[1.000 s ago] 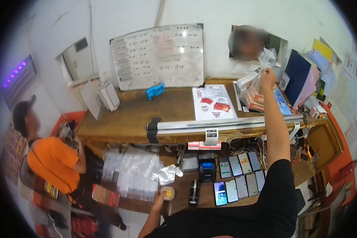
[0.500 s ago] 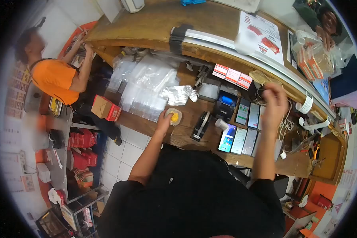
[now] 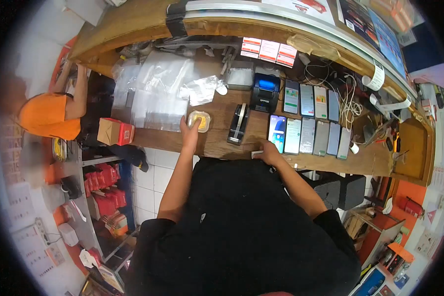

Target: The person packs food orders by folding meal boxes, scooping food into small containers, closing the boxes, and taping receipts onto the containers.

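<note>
My left hand [image 3: 190, 134] grips a small clear plastic tub [image 3: 205, 129] with yellow contents, low over the counter. Its thumb lies across the top. At the counter's front edge is my right hand [image 3: 270, 154], its fingers curled. A small pale object [image 3: 256, 154] shows by its fingertips; what it is cannot be made out. Between the hands stands a black tape dispenser [image 3: 238, 124]. Behind that is a black label printer [image 3: 265, 93] with a blue-lit top. Two rows of phones [image 3: 292, 135] lie right of it, several with lit screens.
Clear plastic bags [image 3: 160, 89] and crumpled foil [image 3: 201, 91] cover the counter's left part. A red-and-brown box [image 3: 116, 131] stands at the left end. White cables [image 3: 350, 103] tangle at the right. A person in an orange shirt [image 3: 52, 116] is at far left.
My right hand has come down from above the phones to the counter's front edge. My left hand still holds the tub. The view has shifted, and a person at upper right is out of sight.
</note>
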The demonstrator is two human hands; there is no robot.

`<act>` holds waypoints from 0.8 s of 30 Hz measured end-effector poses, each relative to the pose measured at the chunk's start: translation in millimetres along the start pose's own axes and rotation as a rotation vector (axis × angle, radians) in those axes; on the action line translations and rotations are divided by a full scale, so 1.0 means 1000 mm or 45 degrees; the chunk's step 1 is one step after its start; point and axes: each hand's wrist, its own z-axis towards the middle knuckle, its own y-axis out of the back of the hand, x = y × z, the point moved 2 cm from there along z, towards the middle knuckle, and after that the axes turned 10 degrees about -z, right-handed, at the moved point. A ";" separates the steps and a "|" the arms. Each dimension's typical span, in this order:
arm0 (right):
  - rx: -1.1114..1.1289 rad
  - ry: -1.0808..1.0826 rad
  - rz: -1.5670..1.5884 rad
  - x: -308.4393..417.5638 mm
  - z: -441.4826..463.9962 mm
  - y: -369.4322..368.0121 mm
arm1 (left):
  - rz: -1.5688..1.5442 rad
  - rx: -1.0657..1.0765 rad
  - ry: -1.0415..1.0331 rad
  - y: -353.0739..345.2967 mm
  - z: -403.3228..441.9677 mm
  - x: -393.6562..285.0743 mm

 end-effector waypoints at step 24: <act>-0.683 0.248 0.966 0.069 0.005 0.119 | 0.133 1.371 -0.294 -0.157 -0.086 -0.171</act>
